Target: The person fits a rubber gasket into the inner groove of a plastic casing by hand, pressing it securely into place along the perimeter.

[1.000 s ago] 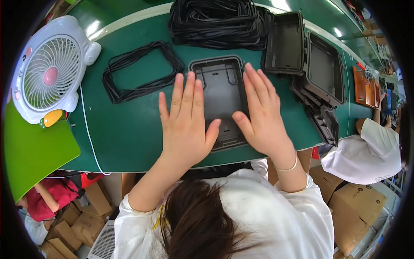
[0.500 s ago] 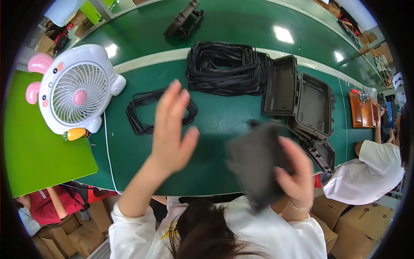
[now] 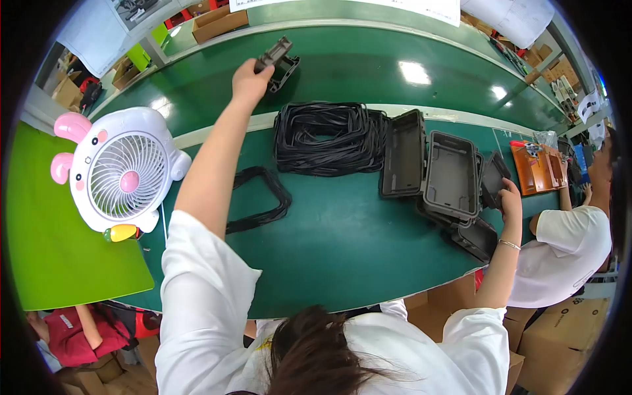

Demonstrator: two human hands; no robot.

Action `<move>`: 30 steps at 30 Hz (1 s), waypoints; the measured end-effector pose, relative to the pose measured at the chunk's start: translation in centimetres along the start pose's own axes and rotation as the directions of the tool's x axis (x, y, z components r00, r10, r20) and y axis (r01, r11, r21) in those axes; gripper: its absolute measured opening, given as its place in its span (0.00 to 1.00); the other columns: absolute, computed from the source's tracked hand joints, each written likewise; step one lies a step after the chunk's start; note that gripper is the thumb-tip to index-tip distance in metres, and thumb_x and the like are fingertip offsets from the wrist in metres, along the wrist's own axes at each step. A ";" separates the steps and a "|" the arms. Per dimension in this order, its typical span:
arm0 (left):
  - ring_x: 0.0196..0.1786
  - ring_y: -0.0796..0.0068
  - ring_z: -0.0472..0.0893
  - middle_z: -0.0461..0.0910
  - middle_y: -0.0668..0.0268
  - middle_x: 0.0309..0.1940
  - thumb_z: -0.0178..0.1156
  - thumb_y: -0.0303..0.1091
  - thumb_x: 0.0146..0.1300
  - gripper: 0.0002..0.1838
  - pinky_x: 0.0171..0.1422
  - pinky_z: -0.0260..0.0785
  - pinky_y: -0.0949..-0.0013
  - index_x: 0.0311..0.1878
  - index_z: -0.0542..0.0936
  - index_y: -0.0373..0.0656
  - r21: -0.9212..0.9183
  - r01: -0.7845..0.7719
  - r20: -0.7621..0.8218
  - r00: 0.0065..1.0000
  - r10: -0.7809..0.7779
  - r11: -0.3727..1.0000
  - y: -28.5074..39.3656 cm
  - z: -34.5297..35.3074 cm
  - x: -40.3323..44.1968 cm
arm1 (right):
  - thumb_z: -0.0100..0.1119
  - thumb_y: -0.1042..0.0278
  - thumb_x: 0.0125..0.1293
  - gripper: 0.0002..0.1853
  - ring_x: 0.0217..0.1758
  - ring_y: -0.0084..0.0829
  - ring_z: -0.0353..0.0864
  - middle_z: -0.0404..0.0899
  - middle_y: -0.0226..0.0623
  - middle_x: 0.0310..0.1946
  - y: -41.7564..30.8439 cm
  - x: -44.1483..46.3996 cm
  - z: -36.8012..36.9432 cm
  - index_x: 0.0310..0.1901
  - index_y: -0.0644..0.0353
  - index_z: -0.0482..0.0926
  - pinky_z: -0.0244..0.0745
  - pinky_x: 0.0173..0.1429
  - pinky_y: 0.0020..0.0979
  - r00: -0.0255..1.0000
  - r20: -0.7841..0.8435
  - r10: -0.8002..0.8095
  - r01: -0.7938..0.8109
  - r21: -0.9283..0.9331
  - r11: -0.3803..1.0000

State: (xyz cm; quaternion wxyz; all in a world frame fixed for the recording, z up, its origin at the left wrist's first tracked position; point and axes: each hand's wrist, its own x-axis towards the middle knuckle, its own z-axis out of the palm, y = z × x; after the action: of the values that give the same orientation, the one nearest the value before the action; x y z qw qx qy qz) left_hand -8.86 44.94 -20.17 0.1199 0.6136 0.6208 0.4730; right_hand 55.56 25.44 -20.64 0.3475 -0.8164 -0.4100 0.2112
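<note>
At the far side of the bench, my left hand (image 3: 249,85) is closed on the near end of a dark grey plastic latch case (image 3: 284,60), which sits tilted on the green surface. My right hand (image 3: 511,200), reaching to the right, grips a dark grey box half (image 3: 492,174) by its near edge. Just left of that hand lies an open grey plastic case (image 3: 451,172), its lid half (image 3: 403,148) folded out to the left. Another grey case piece (image 3: 478,238) is partly tucked beneath. My right fingertips are partly hidden behind the box half.
A big bundle of black rubber loops (image 3: 329,139) lies mid-bench, with a smaller bundle (image 3: 282,201) nearer me. A rabbit-shaped fan (image 3: 128,181) stands on the left beside a green mat (image 3: 79,263). At right are orange trays (image 3: 536,168) and a seated person (image 3: 566,243).
My left hand has reached forward and taken hold of the far case. My right hand has carried the grey box half rightward past the open case. The view has shifted.
</note>
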 end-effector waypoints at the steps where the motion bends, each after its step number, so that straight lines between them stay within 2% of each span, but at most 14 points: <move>1: 0.34 0.61 0.81 0.82 0.56 0.30 0.66 0.45 0.56 0.19 0.41 0.71 0.62 0.36 0.80 0.36 -0.061 0.001 0.012 1.000 0.000 0.998 2.2 -1.8 -0.6 | 0.51 0.76 0.56 0.28 0.27 0.24 0.74 0.78 0.37 0.36 2.0 1.7 0.3 0.62 0.58 0.74 0.69 0.31 0.26 0.999 0.019 -0.051 0.052 -0.035 0.998; 5: 0.36 0.83 0.75 0.80 0.71 0.34 0.64 0.40 0.61 0.17 0.42 0.67 0.75 0.45 0.80 0.36 -0.426 0.069 0.221 0.975 0.030 0.902 11.6 -12.1 -7.8 | 0.54 0.72 0.59 0.27 0.39 0.33 0.78 0.78 0.46 0.40 -3.5 -2.9 0.7 0.64 0.57 0.71 0.73 0.45 0.33 0.998 0.045 -0.036 0.047 -0.265 0.963; 6: 0.53 0.74 0.77 0.80 0.62 0.51 0.63 0.34 0.61 0.25 0.61 0.65 0.72 0.59 0.74 0.33 -0.458 0.164 0.367 0.930 0.018 0.873 12.2 -15.1 -10.0 | 0.54 0.72 0.59 0.27 0.44 0.35 0.79 0.78 0.50 0.42 -4.0 -3.5 0.8 0.63 0.57 0.72 0.75 0.51 0.34 0.999 0.027 -0.042 0.048 -0.348 0.936; 7: 0.39 0.82 0.76 0.80 0.69 0.39 0.65 0.36 0.58 0.20 0.45 0.68 0.75 0.50 0.78 0.34 -0.536 0.159 0.275 0.962 -0.006 0.829 14.4 -16.4 -13.9 | 0.56 0.69 0.61 0.27 0.50 0.37 0.77 0.77 0.53 0.45 1.2 -0.2 0.5 0.64 0.61 0.70 0.70 0.60 0.37 0.911 -0.090 -0.402 0.273 -0.600 0.752; 8: 0.40 0.81 0.77 0.81 0.69 0.40 0.67 0.37 0.55 0.22 0.43 0.70 0.73 0.50 0.78 0.35 -0.522 0.243 0.369 0.929 -0.041 0.818 13.8 -18.3 -16.9 | 0.56 0.68 0.63 0.26 0.50 0.36 0.77 0.76 0.52 0.50 -0.7 -2.1 -0.2 0.63 0.65 0.69 0.70 0.59 0.36 0.789 -0.115 -0.603 0.445 -0.570 0.691; 9: 0.40 0.76 0.80 0.82 0.66 0.41 0.69 0.38 0.52 0.23 0.41 0.71 0.71 0.50 0.78 0.36 -0.454 0.242 0.486 0.874 0.010 0.857 12.5 -20.0 -20.1 | 0.53 0.70 0.66 0.23 0.55 0.35 0.77 0.73 0.49 0.57 -6.7 -8.1 0.0 0.62 0.68 0.69 0.70 0.60 0.33 0.855 -0.184 -0.484 0.413 -0.322 0.852; 10: 0.39 0.70 0.81 0.82 0.61 0.41 0.70 0.36 0.50 0.22 0.42 0.72 0.68 0.47 0.79 0.36 -0.431 -0.138 0.539 0.753 0.377 0.892 12.8 -19.9 -21.4 | 0.51 0.72 0.68 0.21 0.57 0.32 0.76 0.72 0.45 0.60 -9.5 -12.3 0.6 0.62 0.67 0.71 0.70 0.58 0.31 0.813 -0.248 -0.526 0.514 -0.120 0.850; 11: 0.42 0.60 0.81 0.81 0.58 0.42 0.70 0.36 0.50 0.19 0.49 0.73 0.62 0.44 0.79 0.37 -0.419 -0.067 0.676 0.642 0.360 0.906 12.9 -19.7 -23.8 | 0.49 0.76 0.69 0.18 0.58 0.30 0.75 0.73 0.42 0.60 -12.4 -16.3 1.6 0.60 0.66 0.72 0.71 0.58 0.31 0.763 -0.245 -0.598 0.628 0.062 0.776; 13: 0.48 0.54 0.79 0.82 0.60 0.45 0.68 0.34 0.54 0.14 0.60 0.70 0.53 0.41 0.78 0.38 -0.508 -0.157 0.672 0.543 0.504 0.847 12.3 -17.8 -28.2 | 0.52 0.64 0.68 0.19 0.61 0.35 0.74 0.73 0.44 0.59 -16.2 -23.3 3.4 0.56 0.65 0.74 0.67 0.64 0.39 0.431 0.037 -0.902 0.889 0.155 0.431; 14: 0.51 0.58 0.79 0.82 0.61 0.49 0.67 0.33 0.53 0.13 0.63 0.68 0.53 0.39 0.78 0.38 -0.505 -0.138 0.685 0.537 0.493 0.852 11.8 -17.9 -28.8 | 0.56 0.55 0.65 0.24 0.62 0.39 0.72 0.74 0.44 0.59 -15.6 -23.5 3.7 0.56 0.64 0.74 0.64 0.67 0.43 0.517 0.043 -0.855 0.836 0.188 0.515; 18: 0.63 0.66 0.74 0.78 0.64 0.57 0.67 0.35 0.50 0.12 0.72 0.57 0.48 0.37 0.79 0.45 -0.086 -0.671 0.745 0.448 0.495 0.737 11.1 -15.7 -33.3 | 0.58 0.40 0.65 0.34 0.70 0.39 0.63 0.66 0.38 0.67 -16.6 -30.1 12.0 0.67 0.50 0.66 0.51 0.73 0.49 -0.164 0.788 -0.594 0.961 0.264 0.085; 22: 0.66 0.69 0.72 0.77 0.66 0.59 0.71 0.43 0.46 0.19 0.74 0.49 0.39 0.40 0.80 0.47 0.185 -0.728 0.635 0.601 0.486 0.660 11.3 -14.7 -34.6 | 0.62 0.52 0.63 0.27 0.60 0.38 0.72 0.71 0.42 0.61 -16.0 -31.2 13.8 0.59 0.60 0.72 0.63 0.65 0.44 -0.155 0.689 -0.708 0.977 0.215 -0.004; 26: 0.64 0.65 0.74 0.77 0.62 0.58 0.69 0.38 0.47 0.21 0.75 0.45 0.37 0.47 0.79 0.48 -0.183 -0.402 0.701 0.587 0.405 0.897 12.3 -17.0 -31.9 | 0.63 0.67 0.57 0.20 0.53 0.43 0.74 0.74 0.44 0.53 -18.6 -29.6 13.6 0.52 0.62 0.76 0.70 0.57 0.43 -0.126 0.653 -0.747 0.871 0.434 0.232; 30: 0.54 0.56 0.77 0.78 0.59 0.50 0.63 0.28 0.54 0.18 0.66 0.63 0.52 0.50 0.76 0.40 0.260 -0.446 0.269 0.885 0.380 0.856 7.9 -16.5 -26.6 | 0.60 0.75 0.58 0.10 0.41 0.48 0.76 0.73 0.44 0.36 -23.6 -27.6 18.4 0.41 0.65 0.76 0.73 0.44 0.42 0.080 0.480 -0.874 0.813 0.476 0.336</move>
State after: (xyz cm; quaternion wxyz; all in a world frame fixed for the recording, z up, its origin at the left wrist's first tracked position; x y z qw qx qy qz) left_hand -9.93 12.79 -17.26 -0.0198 0.7901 0.5250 0.3157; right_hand 15.78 20.13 -13.87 0.2631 -0.2725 -0.8863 0.2665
